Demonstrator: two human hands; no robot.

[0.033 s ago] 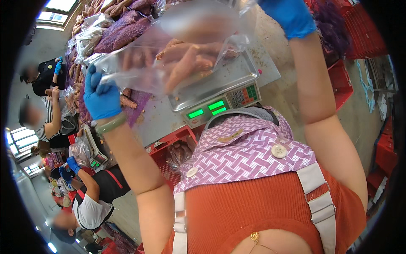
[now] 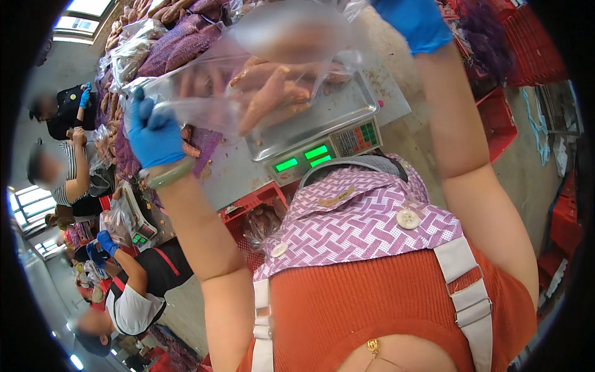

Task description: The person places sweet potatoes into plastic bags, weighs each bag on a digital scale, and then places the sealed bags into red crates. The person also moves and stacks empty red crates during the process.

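A clear plastic bag (image 2: 207, 71) is stretched between my two blue-gloved hands above a weighing scale (image 2: 294, 166). My left hand (image 2: 155, 135) is closed on the bag's left edge, fingers bent over the film. At the top edge of the view, my right hand (image 2: 416, 26) grips the other side of the bag; its fingertips are partly cut off. Through the film show several reddish-brown sweet potatoes (image 2: 268, 102), over the scale's metal tray (image 2: 353, 115). Whether all of them are inside the bag, I cannot tell. A smeared patch hides part of the bag.
Purple net sacks (image 2: 180, 49) of sweet potatoes are heaped at the far left. A red crate (image 2: 257, 198) stands below the table's near edge, and stacked red crates (image 2: 536, 46) at right. Co-workers stand along the left, one in a black apron (image 2: 162, 268).
My right hand has shifted slightly left and up. My left hand has moved a little to the right, with the bag still held between both.
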